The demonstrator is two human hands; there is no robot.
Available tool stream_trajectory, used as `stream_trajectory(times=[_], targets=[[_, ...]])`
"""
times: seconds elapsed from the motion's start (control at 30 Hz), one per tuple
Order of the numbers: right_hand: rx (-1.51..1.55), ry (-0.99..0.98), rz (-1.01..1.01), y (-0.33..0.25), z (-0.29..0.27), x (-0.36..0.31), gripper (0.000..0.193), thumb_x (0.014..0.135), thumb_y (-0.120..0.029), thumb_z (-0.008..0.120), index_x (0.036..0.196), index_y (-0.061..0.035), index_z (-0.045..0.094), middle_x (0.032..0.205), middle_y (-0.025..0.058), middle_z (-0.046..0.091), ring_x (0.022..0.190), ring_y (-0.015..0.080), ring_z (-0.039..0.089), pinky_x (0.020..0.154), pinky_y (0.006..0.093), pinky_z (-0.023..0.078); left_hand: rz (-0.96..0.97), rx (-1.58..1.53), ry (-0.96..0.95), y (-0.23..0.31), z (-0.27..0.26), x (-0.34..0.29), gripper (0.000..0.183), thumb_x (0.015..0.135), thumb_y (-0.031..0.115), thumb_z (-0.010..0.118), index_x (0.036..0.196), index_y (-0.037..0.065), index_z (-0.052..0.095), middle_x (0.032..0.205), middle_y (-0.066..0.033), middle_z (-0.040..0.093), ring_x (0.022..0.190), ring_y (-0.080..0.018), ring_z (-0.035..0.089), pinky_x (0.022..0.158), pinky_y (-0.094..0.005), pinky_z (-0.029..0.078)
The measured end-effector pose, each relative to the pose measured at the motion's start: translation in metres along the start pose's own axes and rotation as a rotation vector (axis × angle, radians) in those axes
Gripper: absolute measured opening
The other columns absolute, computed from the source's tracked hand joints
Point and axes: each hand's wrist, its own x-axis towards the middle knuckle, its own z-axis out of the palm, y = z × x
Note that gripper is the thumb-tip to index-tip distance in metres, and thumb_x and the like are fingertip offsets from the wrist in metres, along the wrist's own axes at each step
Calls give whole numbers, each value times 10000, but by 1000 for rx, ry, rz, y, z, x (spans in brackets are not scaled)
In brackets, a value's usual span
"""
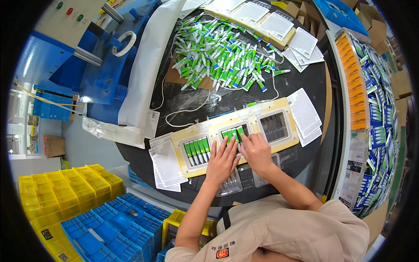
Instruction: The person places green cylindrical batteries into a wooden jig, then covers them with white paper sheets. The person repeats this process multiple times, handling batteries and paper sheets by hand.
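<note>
A long cream tray (202,136) with three windows lies in front of me on the black round table. Its left window holds a row of small green-and-white tubes (197,150). More green tubes (228,133) fill part of the middle window. My left hand (221,162) lies over these with its fingers stretched out flat. At the right side of that window, my right hand (258,152) has its fingers bent around a slightly tilted green tube (240,131); the fingers partly hide it. The right window holds a clear blister (274,127) with no tubes in it.
A large heap of tubes (227,56) covers the table beyond the tray. Printed cards (304,114) lie at both tray ends. A second cream tray (257,27) bears cards at the back. Blue machinery (109,78) stands left, yellow crates (74,187) lower left, filled packs (377,122) right.
</note>
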Motion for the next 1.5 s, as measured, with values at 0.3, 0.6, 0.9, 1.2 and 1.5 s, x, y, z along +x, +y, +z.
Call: stream_trajectory(times=[0.3, 0.6, 0.9, 1.2, 1.5], targets=[[145, -69, -71, 9, -4, 9, 300, 836, -70, 716, 1132, -30, 709, 911, 100, 620, 863, 291, 596, 755, 425, 489, 2, -26, -5, -1, 0, -2, 574, 944, 291, 678, 1438, 40, 532, 1546, -112, 477, 1476, -306, 384, 1227, -555, 231], [-256, -167, -288, 133, 17, 165, 95, 773, -25, 641, 840, -51, 704, 1020, 96, 649, 1004, 271, 614, 802, 383, 540, 46, -4, -106, 10, -12, 8, 658, 964, 390, 632, 1518, 86, 450, 1610, -50, 401, 1500, -250, 343, 1245, -555, 182], [130, -59, -285, 109, -25, 152, 169, 911, -176, 685, 1031, -64, 727, 892, 106, 644, 920, 315, 623, 788, 430, 514, 69, 51, -106, 8, -8, 8, 636, 1003, 453, 558, 1542, 141, 427, 1613, -35, 393, 1503, -240, 334, 1242, -557, 190], [75, 92, -170, 28, -17, -3, 251, 798, -47, 760, 1043, -8, 727, 834, 93, 620, 758, 271, 626, 647, 380, 529, 56, 36, -37, 5, 5, 2, 614, 999, 418, 584, 1522, 123, 454, 1596, -61, 418, 1507, -275, 325, 1241, -544, 199], [-74, 95, -24, 3, 0, -11, 309, 847, -127, 719, 1142, -37, 713, 979, 73, 616, 938, 269, 579, 771, 407, 448, 72, 24, -22, 3, 4, 2, 618, 994, 409, 592, 1518, 109, 461, 1585, -64, 432, 1501, -272, 335, 1239, -549, 191]])
